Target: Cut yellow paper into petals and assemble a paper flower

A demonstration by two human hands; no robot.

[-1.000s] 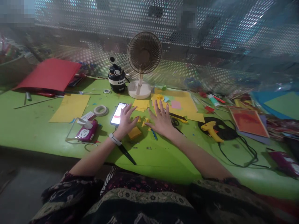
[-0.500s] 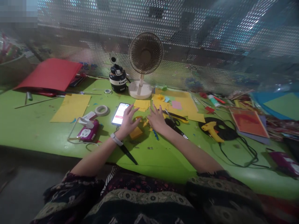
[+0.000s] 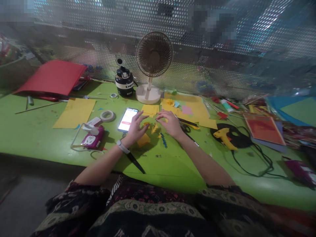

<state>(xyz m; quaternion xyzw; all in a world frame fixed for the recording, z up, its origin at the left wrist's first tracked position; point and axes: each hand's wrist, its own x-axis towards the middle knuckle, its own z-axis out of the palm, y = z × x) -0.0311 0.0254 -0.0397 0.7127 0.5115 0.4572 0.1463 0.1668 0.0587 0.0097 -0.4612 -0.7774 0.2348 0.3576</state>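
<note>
My left hand (image 3: 136,129) has its fingers spread, holding nothing, over the right edge of a lit phone (image 3: 124,120) on the green table. A watch with a pale strap is on that wrist. My right hand (image 3: 171,124) hovers with fingers bent and a gap between thumb and forefinger, nothing seen between them. Small yellow paper pieces (image 3: 154,128) lie between the hands. A twisted blue strip (image 3: 163,141) is just below the right hand. Under the left hand's thumb side lies a folded yellow paper (image 3: 143,141). Scissors and a yellow cutter (image 3: 189,123) lie partly behind the right hand.
A fan (image 3: 148,93) and a black bottle (image 3: 124,86) stand at the back. To the left are a tape roll (image 3: 107,116), a purple power socket (image 3: 95,138) and yellow paper (image 3: 75,113). A yellow glue gun (image 3: 225,137) with a trailing cord lies right.
My right hand has lifted slightly off the yellow pieces and drawn right, its fingers bending more. The left hand has stayed nearly in place.
</note>
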